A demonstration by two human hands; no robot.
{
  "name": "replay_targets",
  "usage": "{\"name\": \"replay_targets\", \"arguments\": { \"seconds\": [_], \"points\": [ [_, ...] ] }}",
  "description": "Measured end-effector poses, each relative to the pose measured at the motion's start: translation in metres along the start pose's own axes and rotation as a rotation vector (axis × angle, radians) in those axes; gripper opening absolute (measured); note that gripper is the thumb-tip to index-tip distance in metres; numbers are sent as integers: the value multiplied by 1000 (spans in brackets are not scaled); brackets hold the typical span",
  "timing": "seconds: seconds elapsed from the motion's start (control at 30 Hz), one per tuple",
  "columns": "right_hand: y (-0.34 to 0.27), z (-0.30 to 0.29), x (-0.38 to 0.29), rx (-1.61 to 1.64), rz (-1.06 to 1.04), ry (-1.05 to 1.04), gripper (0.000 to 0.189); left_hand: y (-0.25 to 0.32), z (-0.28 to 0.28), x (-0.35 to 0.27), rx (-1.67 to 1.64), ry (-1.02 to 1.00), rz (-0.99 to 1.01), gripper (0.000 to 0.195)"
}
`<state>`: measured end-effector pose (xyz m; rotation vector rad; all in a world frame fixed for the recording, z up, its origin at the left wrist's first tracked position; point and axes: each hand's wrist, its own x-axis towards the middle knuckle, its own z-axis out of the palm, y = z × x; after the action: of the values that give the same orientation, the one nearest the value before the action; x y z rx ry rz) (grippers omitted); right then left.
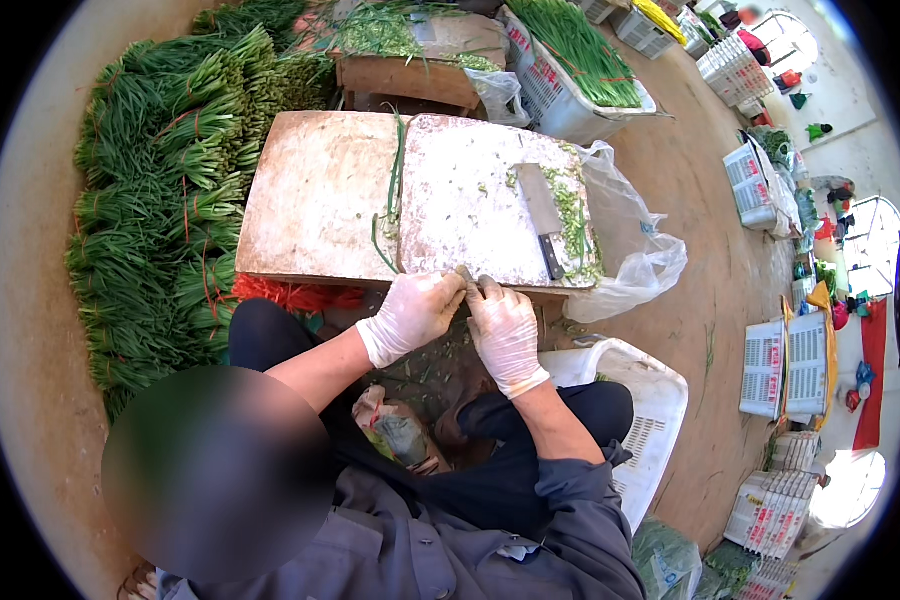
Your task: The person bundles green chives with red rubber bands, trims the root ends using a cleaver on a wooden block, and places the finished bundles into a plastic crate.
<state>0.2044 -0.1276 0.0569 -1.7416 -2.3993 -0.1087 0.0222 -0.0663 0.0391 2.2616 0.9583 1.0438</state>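
Observation:
My left hand [418,315] and my right hand [504,330], both in thin white gloves, meet at the near edge of a whitish, scuffed cutting board [465,195]. Their fingertips look dark and touch or nearly touch. Whether anything small is pinched between them cannot be made out. A cleaver [540,206] with a black handle lies flat on the board's right side, beside green and pale vegetable trimmings [570,202]. A few long green leaves [397,172] lie along the board's left edge, on the wooden tabletop [322,195].
Bundled leafy greens [157,202] are piled at the left. Red ties [300,294] lie under the tabletop. A clear plastic bag [637,247] hangs at the board's right. One white crate [660,420] stands by my right knee; another crate [551,97] at the back holds greens.

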Motion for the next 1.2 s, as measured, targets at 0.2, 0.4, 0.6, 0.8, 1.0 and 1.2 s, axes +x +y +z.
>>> {"name": "replay_targets", "arguments": {
  "seconds": [0.2,0.4,0.6,0.8,1.0,1.2],
  "points": [
    [0,1,1,-19,-72,54,57,-6,-1,3,-61,-1,3,5],
    [-4,9,-2,-80,-51,38,57,2,1,1,7,-5,131,7],
    [-2,14,-3,29,12,-1,58,1,12,-2,-32,43,105,10],
    [-3,5,2,208,61,112,68,-2,9,5,-836,-26,-532,24],
    [-12,0,-5,1019,180,-182,92,-7,-8,12,-1253,-316,-749,32],
    [-26,-22,2,1801,433,-346,105,7,-14,12,-1071,-295,-696,31]
  ]
}}
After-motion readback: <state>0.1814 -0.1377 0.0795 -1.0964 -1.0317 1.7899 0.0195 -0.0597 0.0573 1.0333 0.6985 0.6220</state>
